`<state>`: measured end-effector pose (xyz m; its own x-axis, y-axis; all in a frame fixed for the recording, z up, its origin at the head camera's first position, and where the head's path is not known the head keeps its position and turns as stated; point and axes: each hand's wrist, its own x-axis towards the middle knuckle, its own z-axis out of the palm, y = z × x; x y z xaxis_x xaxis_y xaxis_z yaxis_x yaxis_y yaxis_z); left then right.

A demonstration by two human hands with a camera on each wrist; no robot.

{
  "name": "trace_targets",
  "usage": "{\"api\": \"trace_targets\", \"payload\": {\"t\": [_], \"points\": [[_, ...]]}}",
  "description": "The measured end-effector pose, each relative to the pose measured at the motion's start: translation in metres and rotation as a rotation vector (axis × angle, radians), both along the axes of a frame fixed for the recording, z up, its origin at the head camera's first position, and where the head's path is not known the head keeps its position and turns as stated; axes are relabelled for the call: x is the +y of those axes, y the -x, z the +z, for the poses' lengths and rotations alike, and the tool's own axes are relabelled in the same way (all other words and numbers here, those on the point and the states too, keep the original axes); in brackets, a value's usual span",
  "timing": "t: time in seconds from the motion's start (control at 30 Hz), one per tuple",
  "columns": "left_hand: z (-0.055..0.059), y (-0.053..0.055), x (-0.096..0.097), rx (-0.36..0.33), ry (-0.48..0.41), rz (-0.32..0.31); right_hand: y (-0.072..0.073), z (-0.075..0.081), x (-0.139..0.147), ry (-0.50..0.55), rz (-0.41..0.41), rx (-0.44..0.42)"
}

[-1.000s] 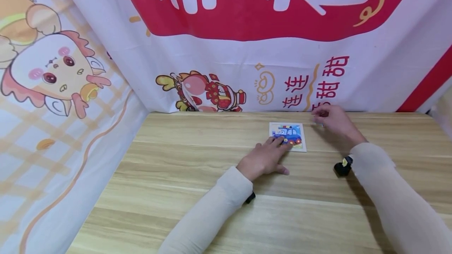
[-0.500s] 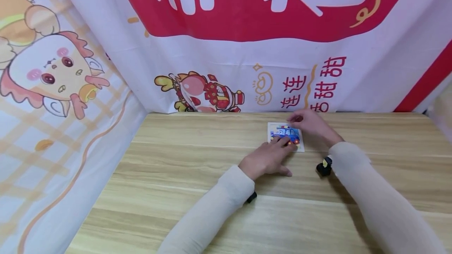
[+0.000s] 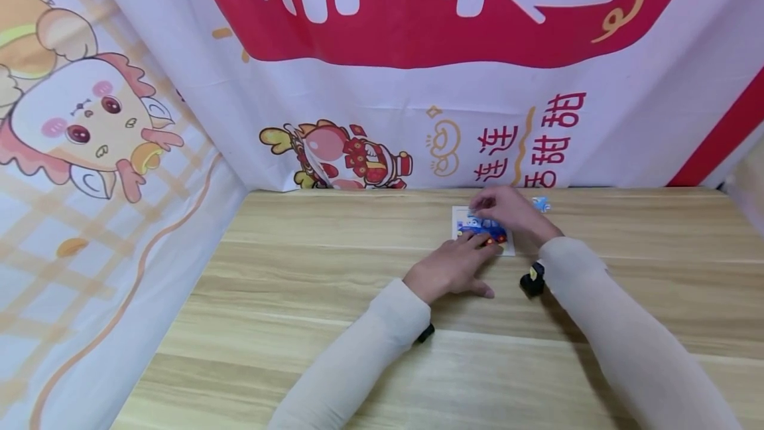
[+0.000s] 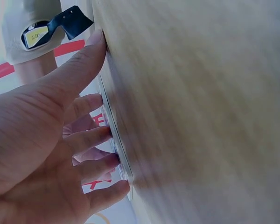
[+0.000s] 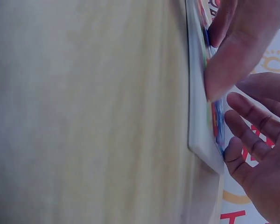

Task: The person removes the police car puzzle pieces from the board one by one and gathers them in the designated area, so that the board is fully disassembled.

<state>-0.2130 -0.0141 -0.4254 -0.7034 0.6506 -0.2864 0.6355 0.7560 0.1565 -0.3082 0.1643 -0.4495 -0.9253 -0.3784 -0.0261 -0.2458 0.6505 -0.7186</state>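
Note:
A small square jigsaw puzzle [image 3: 503, 249] with a blue cartoon car lies near the table's far edge. My left hand [image 3: 450, 269] rests its fingers on the picture's lower part, and the thumb is spread off to the side. Above the picture's upper left corner, my right hand [image 3: 509, 210] bends its fingers inward. It seems to pinch a light-blue puzzle piece [image 3: 471, 213] there, mostly hidden by the fingers. In the right wrist view the puzzle's white edge [image 5: 196, 121] shows side-on, with left fingers [image 5: 235, 65] pressing on it.
Right of the puzzle lies a loose light-blue puzzle piece [image 3: 541, 204]. A white and red printed cloth [image 3: 382, 111] hangs right behind the wooden table [image 3: 334, 297]. Another printed cloth [image 3: 107, 244] borders the left side.
My right hand has moved left from beside the puzzle to over its upper left corner, uncovering the loose piece. The left hand has stayed nearly still on the picture.

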Motion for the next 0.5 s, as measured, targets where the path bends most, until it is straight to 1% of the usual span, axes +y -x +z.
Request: {"api": "trace_targets", "payload": {"t": [0.17, 0.33, 0.5], "points": [[-0.0016, 0.0015, 0.0011, -0.013, -0.007, 0.012, 0.0037, -0.0011, -0.0020, 0.005, 0.031, 0.016], [-0.0018, 0.0018, 0.0010, -0.005, 0.003, 0.012, 0.0068, -0.0029, -0.0025, -0.015, 0.073, 0.033], [-0.0017, 0.0008, 0.0018, -0.012, 0.008, 0.016, 0.0095, -0.0052, -0.0021, -0.024, 0.090, 0.008]]}}
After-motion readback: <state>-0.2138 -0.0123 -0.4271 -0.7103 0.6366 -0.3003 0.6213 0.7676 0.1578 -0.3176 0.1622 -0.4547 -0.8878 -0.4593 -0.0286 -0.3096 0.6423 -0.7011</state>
